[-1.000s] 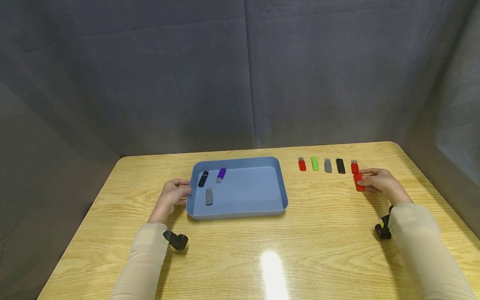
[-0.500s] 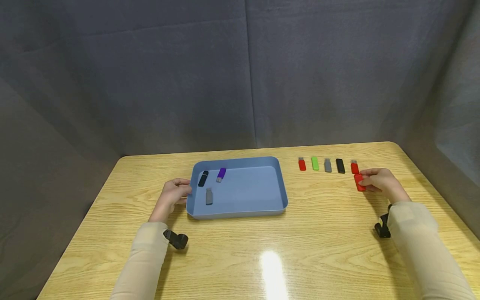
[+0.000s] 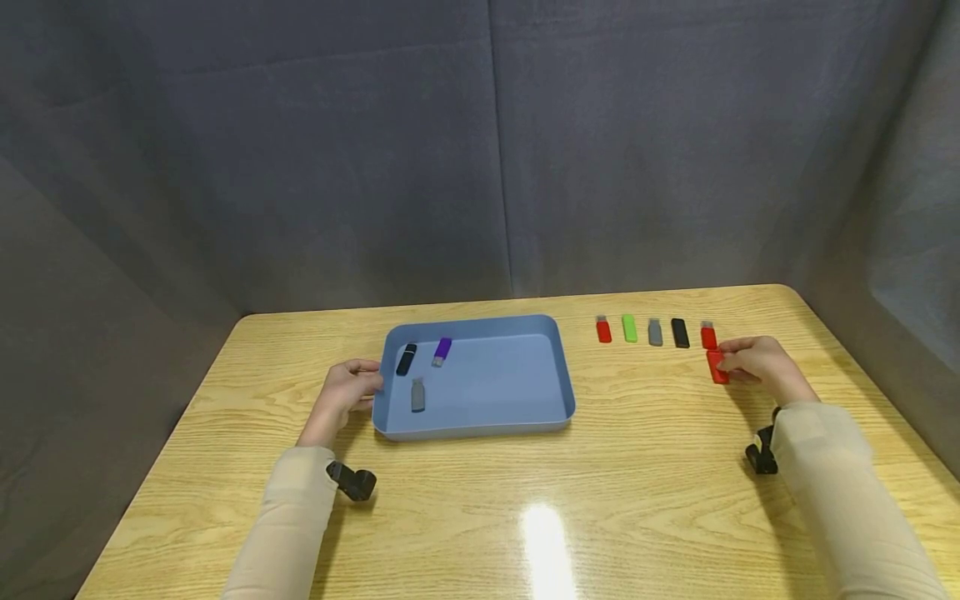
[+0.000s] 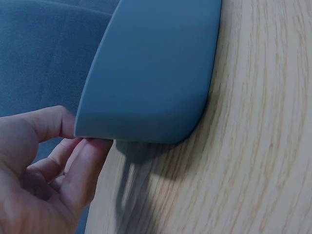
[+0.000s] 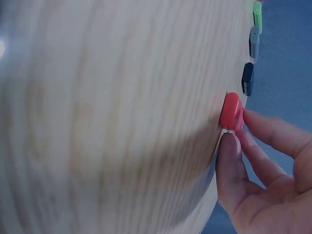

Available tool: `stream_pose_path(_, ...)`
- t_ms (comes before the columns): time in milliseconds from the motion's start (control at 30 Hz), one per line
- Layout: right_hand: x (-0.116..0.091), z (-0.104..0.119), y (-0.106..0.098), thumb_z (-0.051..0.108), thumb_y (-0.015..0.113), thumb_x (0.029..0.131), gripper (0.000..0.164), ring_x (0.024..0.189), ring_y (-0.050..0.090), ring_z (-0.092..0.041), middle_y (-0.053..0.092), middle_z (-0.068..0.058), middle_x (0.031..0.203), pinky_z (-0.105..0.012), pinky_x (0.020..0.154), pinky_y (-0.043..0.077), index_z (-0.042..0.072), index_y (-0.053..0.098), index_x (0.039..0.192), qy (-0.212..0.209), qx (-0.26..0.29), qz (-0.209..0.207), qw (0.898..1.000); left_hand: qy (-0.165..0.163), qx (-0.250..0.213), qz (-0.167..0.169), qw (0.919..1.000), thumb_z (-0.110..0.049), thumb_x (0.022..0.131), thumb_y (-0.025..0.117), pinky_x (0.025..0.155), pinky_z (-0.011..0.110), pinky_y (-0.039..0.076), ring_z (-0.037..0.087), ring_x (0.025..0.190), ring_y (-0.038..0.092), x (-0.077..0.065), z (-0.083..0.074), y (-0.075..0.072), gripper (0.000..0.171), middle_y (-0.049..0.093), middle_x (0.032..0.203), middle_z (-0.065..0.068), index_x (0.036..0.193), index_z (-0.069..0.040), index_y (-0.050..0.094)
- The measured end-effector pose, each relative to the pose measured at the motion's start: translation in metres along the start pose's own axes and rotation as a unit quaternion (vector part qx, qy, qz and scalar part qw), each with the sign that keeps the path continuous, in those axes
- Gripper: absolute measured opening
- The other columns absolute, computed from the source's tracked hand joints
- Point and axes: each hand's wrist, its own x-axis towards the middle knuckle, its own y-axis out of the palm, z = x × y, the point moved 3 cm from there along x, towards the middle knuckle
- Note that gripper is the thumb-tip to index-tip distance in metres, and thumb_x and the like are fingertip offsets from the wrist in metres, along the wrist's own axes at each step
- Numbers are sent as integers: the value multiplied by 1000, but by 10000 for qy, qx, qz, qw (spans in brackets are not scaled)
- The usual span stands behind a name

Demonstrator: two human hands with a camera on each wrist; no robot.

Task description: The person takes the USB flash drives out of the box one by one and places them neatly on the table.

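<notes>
My right hand pinches a red USB stick between thumb and fingers, low over the table. Its far end lies close to another red stick with a metal plug; whether they touch I cannot tell. In the right wrist view, the fingertips are at the held stick. My left hand holds the left wall of a shallow blue tray, its fingers at the rim in the left wrist view. Inside the tray lie a black stick, a purple stick and a grey stick.
Left of the far red stick, a row holds a black stick, a grey one, a green one and a red one. Dark curtains surround the wooden table at the back and sides.
The red stick in my right hand shifts very slightly beside the far red one. My left hand stays at the tray, and the other sticks lie as before.
</notes>
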Motion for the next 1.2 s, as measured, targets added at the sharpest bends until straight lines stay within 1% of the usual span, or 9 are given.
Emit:
stream_pose_path(100, -2, 1, 0, 6, 54, 88, 56, 66, 58, 3, 57, 16, 74, -18, 66, 54, -20, 34, 135, -88, 51, -94, 9999, 21, -41, 8, 10000, -10, 86, 58, 66, 21, 53, 3, 72, 60, 0, 0, 0, 43, 64, 114, 19, 127, 4, 53)
stream_pose_path(433, -6, 27, 1, 18, 48, 97, 62, 76, 55, 11, 50, 32, 80, -13, 75, 49, -9, 24, 147, -531, 495, -170, 9972, -35, 76, -51, 10000, -11, 86, 58, 67, 22, 52, 8, 80, 61, 0, -1, 0, 43, 64, 109, 14, 127, 2, 54)
stream_pose_path(567, -6, 46, 11, 23, 50, 98, 63, 78, 52, 17, 48, 32, 87, -9, 77, 46, -5, 24, 148, -703, 705, -131, 9949, -123, 86, -73, 9999, -12, 87, 58, 67, 21, 52, 10, 83, 61, 0, 0, 0, 43, 63, 107, 11, 127, 1, 54)
stream_pose_path(700, -4, 66, 27, 18, 51, 97, 61, 80, 51, 20, 48, 31, 89, -5, 79, 46, -5, 24, 148, -905, 1001, -9, 9908, -153, 42, -67, 9999, -12, 86, 59, 66, 20, 52, 8, 80, 61, 0, 1, 0, 43, 64, 106, 11, 127, 1, 54)
stream_pose_path(800, -2, 82, 42, 16, 49, 98, 59, 83, 52, 17, 52, 23, 98, -8, 85, 47, -4, 25, 148, -974, 1066, 123, 9894, -153, -14, -36, 9999, -12, 86, 59, 65, 19, 52, 6, 78, 61, 0, 1, 0, 43, 65, 111, 15, 127, 2, 54)
stream_pose_path(867, -2, 92, 53, 16, 47, 99, 57, 91, 52, 11, 52, 11, 113, -11, 91, 47, -2, 26, 149, -990, 990, 214, 9899, -166, -5, -12, 9999, -12, 87, 59, 65, 19, 52, 6, 77, 61, 0, 1, 0, 44, 64, 116, 18, 128, 2, 53)
stream_pose_path(1000, -4, 113, 76, 13, 44, 100, 54, 118, 51, -14, 42, -12, 137, -23, 104, 44, -1, 26, 149, -1061, 1007, 444, 9883, -66, 89, 27, 9999, -8, 87, 55, 67, 22, 54, 11, 83, 63, -3, -1, 2, 47, 61, 121, 23, 132, 3, 50)
stream_pose_path(1100, -3, 124, 93, 9, 44, 99, 51, 119, 51, -20, 41, -18, 137, -24, 103, 45, -3, 29, 147, -1171, 974, 583, 9866, 86, 185, 16, 9998, -4, 86, 51, 68, 26, 56, 15, 85, 63, -6, -5, 5, 49, 59, 121, 26, 134, 6, 47)
stream_pose_path(1200, -1, 130, 110, 6, 45, 97, 49, 107, 55, -13, 43, -21, 135, -21, 96, 48, -4, 35, 144, -1209, 850, 608, 9871, 208, 306, -47, 9993, 0, 86, 50, 66, 25, 55, 15, 83, 62, -8, -9, 8, 49, 58, 117, 26, 134, 7, 46)
